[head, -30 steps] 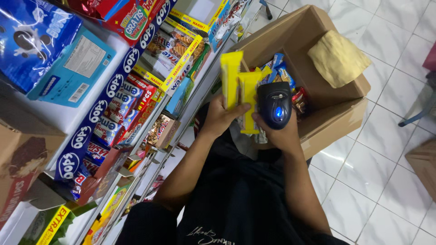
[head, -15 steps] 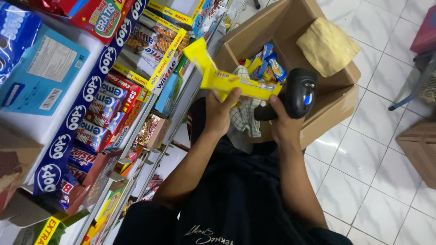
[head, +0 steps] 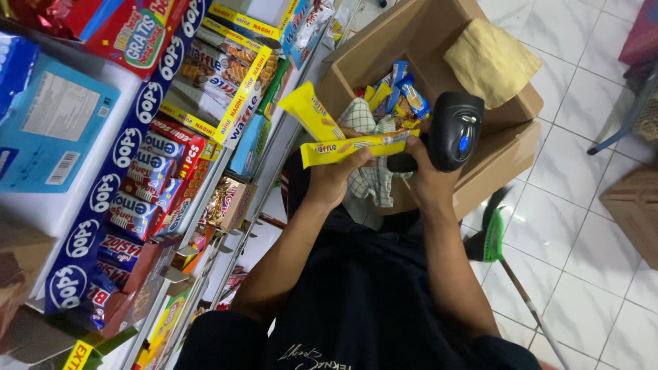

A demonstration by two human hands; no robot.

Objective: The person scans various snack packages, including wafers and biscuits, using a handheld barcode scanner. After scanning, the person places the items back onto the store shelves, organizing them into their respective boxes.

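My left hand (head: 337, 179) grips two long yellow wafer packs (head: 343, 147), one lying level, the other (head: 310, 109) angled up toward the shelf. My right hand (head: 423, 179) holds a black handheld scanner (head: 455, 130) with a blue button, and its fingers also touch the right end of the level pack. Both hands hover over an open cardboard box (head: 504, 154) on the floor. Several blue and yellow snack packs (head: 399, 92) and a checked cloth (head: 367, 179) lie in it.
A shelf rack (head: 226, 171) packed with boxes of biscuits and wafers fills the left side. A folded yellow cloth (head: 490, 62) rests on the box flap. A green broom (head: 495, 233) lies on the white tiled floor; another cardboard box (head: 634, 212) stands at right.
The yellow packs turned from upright to lying level, then spread apart. The scanner swung from in front of the packs out to their right end.
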